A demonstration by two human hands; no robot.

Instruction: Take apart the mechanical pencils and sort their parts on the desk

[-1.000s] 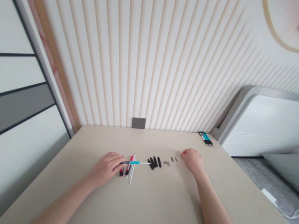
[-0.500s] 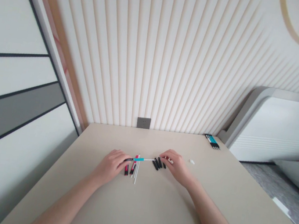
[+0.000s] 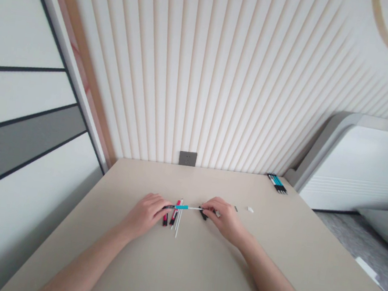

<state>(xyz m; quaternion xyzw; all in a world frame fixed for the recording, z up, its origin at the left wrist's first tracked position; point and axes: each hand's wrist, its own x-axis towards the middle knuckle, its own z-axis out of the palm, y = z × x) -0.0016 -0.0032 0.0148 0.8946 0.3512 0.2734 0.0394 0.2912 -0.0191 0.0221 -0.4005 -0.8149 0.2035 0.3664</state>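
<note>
In the head view, the left hand (image 3: 148, 210) has its thumb and fingers closed on the dark end of a black-and-blue pen barrel (image 3: 181, 207), held roughly level above the table (image 3: 176, 273). A thin white refill (image 3: 194, 208) sticks out of the barrel toward the right. At its free end, the right hand (image 3: 222, 214) has thumb and forefinger drawn close together; whether they pinch the tip or some small part, I cannot tell. Black grips (image 3: 203, 214) lie just below those fingertips, partly hidden. Beside the left hand lie two red-and-black barrels (image 3: 174, 214), with loose white refills (image 3: 178, 223) to their right. Right of the right hand are a small dark piece (image 3: 236, 209) and a small white piece (image 3: 250, 210). A row of pens (image 3: 277, 183) lies at the far right corner.
</note>
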